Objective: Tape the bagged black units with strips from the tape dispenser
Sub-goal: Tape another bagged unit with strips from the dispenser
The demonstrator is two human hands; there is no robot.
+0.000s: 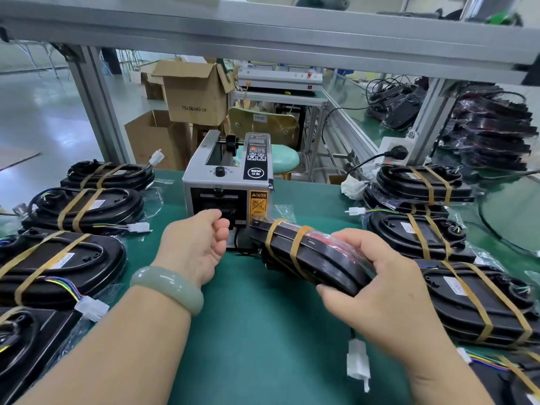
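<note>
Right grip [377,285] wrapped round a twice-taped bagged black unit [320,260] at 3 o'clock; left grip [198,241] loosely curled, empty, by tape dispenser [228,182] marked "CAUTION" at 12.

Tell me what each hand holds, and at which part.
The right hand grips the bagged black unit at its near, rounded end. The left hand holds nothing; its loosely curled fingers are near the tape dispenser.

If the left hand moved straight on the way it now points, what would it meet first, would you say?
Most likely the front outlet of the tape dispenser, right ahead of the left hand; how much gap lies between them is unclear.
</note>
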